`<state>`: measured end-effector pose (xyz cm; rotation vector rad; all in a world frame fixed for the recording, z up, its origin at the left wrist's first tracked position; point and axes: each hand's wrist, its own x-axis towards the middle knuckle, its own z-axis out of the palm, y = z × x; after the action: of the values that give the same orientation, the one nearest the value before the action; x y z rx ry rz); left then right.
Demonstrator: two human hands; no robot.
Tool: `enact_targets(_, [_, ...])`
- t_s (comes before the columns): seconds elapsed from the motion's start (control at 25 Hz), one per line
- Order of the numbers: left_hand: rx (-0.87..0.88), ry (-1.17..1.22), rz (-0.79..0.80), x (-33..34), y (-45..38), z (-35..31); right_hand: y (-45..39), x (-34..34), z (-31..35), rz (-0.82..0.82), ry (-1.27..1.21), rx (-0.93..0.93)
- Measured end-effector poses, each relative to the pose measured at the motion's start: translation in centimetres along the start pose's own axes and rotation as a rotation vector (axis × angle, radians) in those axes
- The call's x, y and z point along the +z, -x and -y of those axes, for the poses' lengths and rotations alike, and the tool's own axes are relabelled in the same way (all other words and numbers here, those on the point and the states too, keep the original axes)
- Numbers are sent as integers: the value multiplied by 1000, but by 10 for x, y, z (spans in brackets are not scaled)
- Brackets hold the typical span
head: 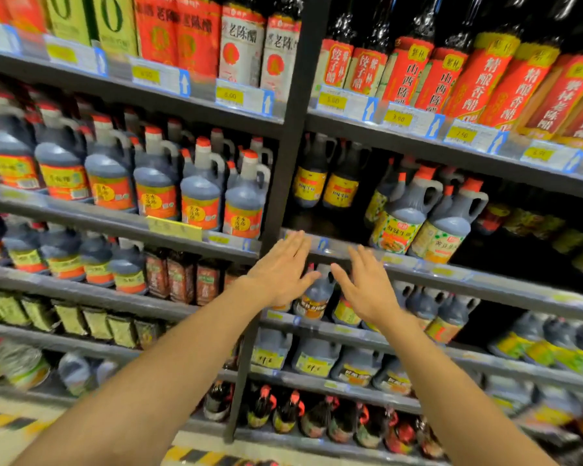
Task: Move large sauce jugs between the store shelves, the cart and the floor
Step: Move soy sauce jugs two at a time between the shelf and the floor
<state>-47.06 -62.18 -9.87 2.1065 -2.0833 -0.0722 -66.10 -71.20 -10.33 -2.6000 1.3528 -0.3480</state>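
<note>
Store shelving (451, 274) fills the whole view, stocked row upon row with dark sauce and vinegar. Nothing is gripped at this moment: the left hand (280, 274) and the right hand (367, 287) are both held out flat, fingers straight and slightly spread, palms facing each other across a narrow gap. Between them, seen through that gap, a large dark jug with an orange label (315, 297) stands on the shelf just below the rail that the fingertips overlap. Whether either palm is touching the jug cannot be told; the frame is blurred there. More jugs of the same kind (451, 317) are ranged to its right, and two grey-shouldered jugs with red caps (418, 213) stand on the shelf above. Further out, rows of red-capped jugs (155, 186) are seen in the left bay, and boxed red bottles (485, 79) on the top shelf.

The step in hand is judged to be the reach for a jug on the shelf. For the next move, the hands would need to be closed on its sides or handle, and the jug drawn forward clear of the rail above.
</note>
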Motion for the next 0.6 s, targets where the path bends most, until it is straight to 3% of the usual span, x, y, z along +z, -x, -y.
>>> enact_targets(0.4, [-109, -165, 117, 63, 105, 60, 90, 58, 7, 164, 159, 49])
enact_targets(0.6, [-203, -155, 230, 138, 137, 83, 126, 137, -12, 309, 109, 54])
